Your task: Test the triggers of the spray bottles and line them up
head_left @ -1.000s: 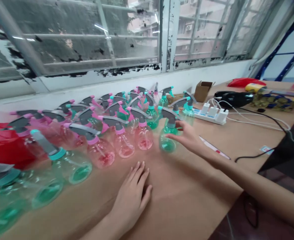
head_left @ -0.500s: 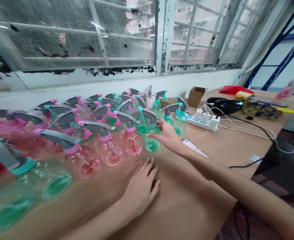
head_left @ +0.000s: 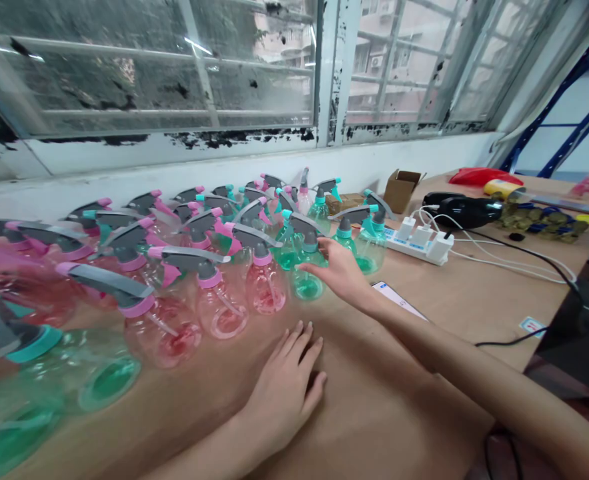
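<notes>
Right grip [head_left: 343, 268] curled on a green bottle [head_left: 306, 288]

Thumb in front, fingers round toward the back of the neck, the bottle between them — how hard they press, I cannot tell. It stands upright on the table [head_left: 374, 407], at the right end of the front row, just beside a pink bottle [head_left: 267, 288]. More green bottles [head_left: 345, 235] crowd in behind. Left grip [head_left: 284, 387] rests palm down, fingers a little spread, holding nothing.

For steady handling, a firm hold lower on the round body would likely serve better than one near the neck, since the tall grey head looks top-heavy. Best to hold it upright with the base flat, and make any shift short and slow so neighbours are not knocked. Fingers should avoid the trigger. The forearm passes close to the phone [head_left: 399, 302] — a raised elbow would help clear it. The left could brace the bottle's near side if it wobbles.
</notes>
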Demonstrator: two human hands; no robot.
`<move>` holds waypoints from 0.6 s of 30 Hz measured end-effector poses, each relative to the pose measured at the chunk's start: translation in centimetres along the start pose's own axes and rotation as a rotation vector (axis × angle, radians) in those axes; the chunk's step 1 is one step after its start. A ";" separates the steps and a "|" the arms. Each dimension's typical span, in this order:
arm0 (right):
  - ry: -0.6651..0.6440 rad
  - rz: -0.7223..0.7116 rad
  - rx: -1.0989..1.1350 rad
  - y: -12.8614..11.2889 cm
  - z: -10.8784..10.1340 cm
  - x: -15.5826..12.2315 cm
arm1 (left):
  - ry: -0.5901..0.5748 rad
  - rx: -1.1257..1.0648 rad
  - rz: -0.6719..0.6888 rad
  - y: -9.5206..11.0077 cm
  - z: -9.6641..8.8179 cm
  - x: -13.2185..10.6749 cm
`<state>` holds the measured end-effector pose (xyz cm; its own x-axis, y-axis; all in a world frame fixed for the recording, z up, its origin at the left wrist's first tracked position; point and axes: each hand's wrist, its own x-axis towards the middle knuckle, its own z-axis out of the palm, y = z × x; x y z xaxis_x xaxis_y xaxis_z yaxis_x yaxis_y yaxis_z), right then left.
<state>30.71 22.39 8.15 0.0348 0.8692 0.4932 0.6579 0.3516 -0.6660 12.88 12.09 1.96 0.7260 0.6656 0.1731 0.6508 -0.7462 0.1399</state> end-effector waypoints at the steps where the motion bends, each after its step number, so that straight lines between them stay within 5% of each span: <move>1: -0.005 0.000 0.002 -0.1 0.1 0.1 | 0.002 -0.004 -0.001 0.0 0.0 0.0; 18: -0.043 -0.036 0.105 0.8 -0.2 -0.8 | 0.028 -0.011 0.008 -0.2 0.2 -0.1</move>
<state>31.37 21.92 7.30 -0.0216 0.8688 0.4947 0.5753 0.4155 -0.7045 12.70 12.20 1.74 0.7247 0.6589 0.2018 0.6422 -0.7519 0.1490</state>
